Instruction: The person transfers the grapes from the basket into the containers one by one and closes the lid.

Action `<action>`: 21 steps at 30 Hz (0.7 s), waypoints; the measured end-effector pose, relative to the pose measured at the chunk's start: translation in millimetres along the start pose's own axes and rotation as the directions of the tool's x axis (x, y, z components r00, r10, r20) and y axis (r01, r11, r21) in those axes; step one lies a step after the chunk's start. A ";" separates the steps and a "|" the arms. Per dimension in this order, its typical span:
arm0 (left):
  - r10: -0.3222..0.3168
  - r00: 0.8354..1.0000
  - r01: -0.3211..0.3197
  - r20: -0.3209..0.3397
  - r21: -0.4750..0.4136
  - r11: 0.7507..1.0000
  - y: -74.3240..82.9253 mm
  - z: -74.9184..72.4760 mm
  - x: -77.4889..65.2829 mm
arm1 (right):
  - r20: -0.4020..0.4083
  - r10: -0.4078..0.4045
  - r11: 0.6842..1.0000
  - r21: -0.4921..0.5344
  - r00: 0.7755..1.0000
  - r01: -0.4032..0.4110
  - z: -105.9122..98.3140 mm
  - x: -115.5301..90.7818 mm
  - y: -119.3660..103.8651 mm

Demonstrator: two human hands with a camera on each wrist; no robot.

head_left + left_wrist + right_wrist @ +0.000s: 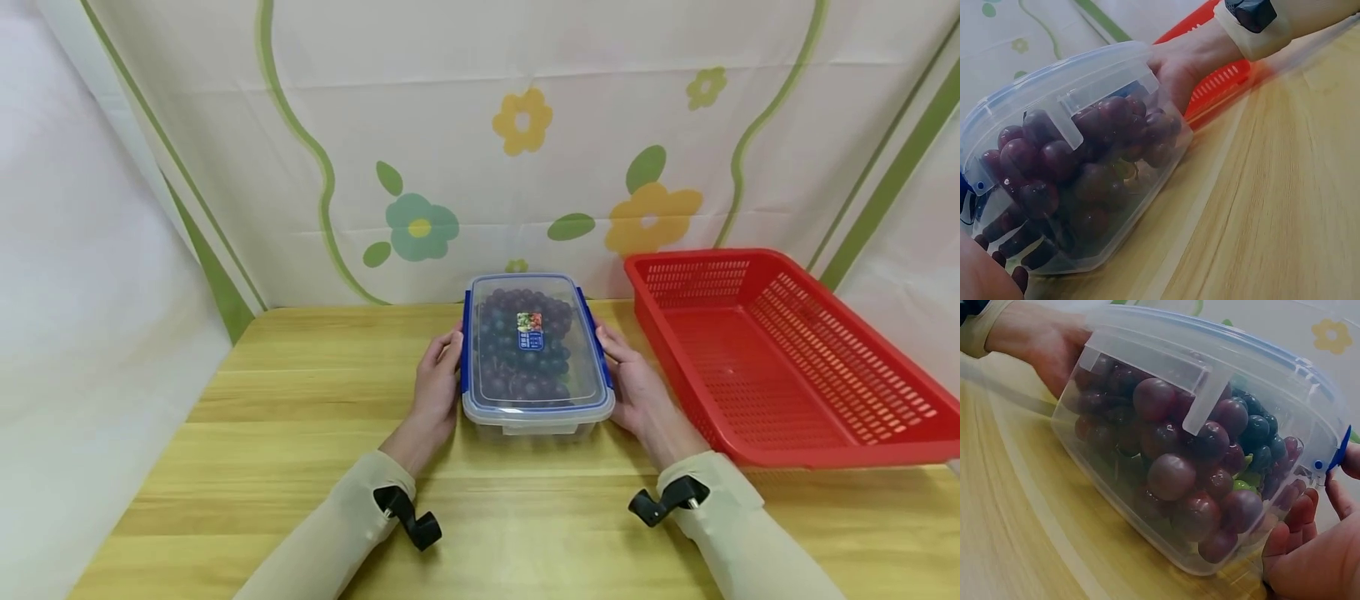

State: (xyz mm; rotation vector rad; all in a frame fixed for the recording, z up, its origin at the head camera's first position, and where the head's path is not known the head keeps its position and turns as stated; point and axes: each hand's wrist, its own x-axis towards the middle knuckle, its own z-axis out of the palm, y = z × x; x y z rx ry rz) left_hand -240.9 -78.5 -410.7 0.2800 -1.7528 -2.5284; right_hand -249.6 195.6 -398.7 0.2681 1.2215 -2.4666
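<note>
A clear lidded food container (540, 414) with blue side latches stands on the table between both hands. Through its walls show bunches of grapes (1172, 478), dark red ones and a blue-black cluster, with a bit of green stem. The left hand (435, 379) holds the container's left side, thumb up by the blue latch. On the opposite side the right hand (633, 379) grips it, thumb at the right latch (1340, 449) and fingers against the wall below. Both side latches appear folded down; the front flap (542, 429) hangs at the near edge. The container's far end is hidden.
A red perforated plastic basket (720, 433) stands to the right, close beside the right hand and forearm. The wooden table (300, 433) extends left and toward the front. A flowered cloth (450, 125) hangs behind the table's back edge.
</note>
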 end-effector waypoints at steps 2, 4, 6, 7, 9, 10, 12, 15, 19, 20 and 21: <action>-0.004 1.000 0.004 0.002 0.021 1.000 1.2 -1.5 0.6 | -0.012 -0.003 1.000 -0.011 1.000 0.003 0.8 -0.2 0.1; -0.001 1.000 0.001 0.001 0.038 0.999 3.0 -3.2 1.1 | -0.024 -0.015 0.999 -0.032 1.000 0.015 2.6 -0.5 0.3; 0.003 1.000 -0.002 -0.001 0.055 0.999 5.2 -4.8 1.1 | -0.035 -0.030 0.999 -0.045 0.999 0.028 4.7 -0.9 0.6; 0.008 1.000 -0.008 0.000 0.060 0.998 6.6 -5.3 0.9 | -0.042 -0.040 0.998 -0.056 0.998 0.037 5.9 -1.3 0.6; 0.017 1.000 -0.018 0.006 0.077 0.997 9.3 -6.1 0.4 | -0.066 -0.062 0.993 -0.108 0.996 0.054 7.9 -2.4 0.2; 0.022 1.000 -0.022 0.009 0.095 0.995 10.9 -6.3 0.2 | -0.084 -0.080 0.987 -0.148 0.993 0.067 8.9 -3.2 -0.3; 0.044 0.999 -0.047 0.021 0.153 0.987 14.8 -7.1 0.0 | -0.116 -0.122 0.964 -0.251 0.986 0.090 10.9 -4.8 -1.1; 0.081 0.996 -0.090 0.040 0.312 0.946 24.2 -9.4 0.1 | -0.148 -0.178 0.904 -0.415 0.973 0.102 18.8 -10.3 -4.0; 0.143 0.986 -0.163 0.080 0.561 0.812 38.4 -14.2 0.7 | -0.146 -0.228 0.799 -0.594 0.963 0.099 38.5 -23.2 -9.0; 0.158 0.983 -0.182 0.094 0.615 0.767 41.9 -15.2 0.7 | -0.140 -0.242 0.758 -0.645 0.960 0.097 43.8 -27.3 -10.6; 0.173 0.979 -0.203 0.111 0.662 0.722 45.0 -16.4 1.7 | -0.127 -0.260 0.706 -0.701 0.957 0.098 48.9 -31.5 -12.2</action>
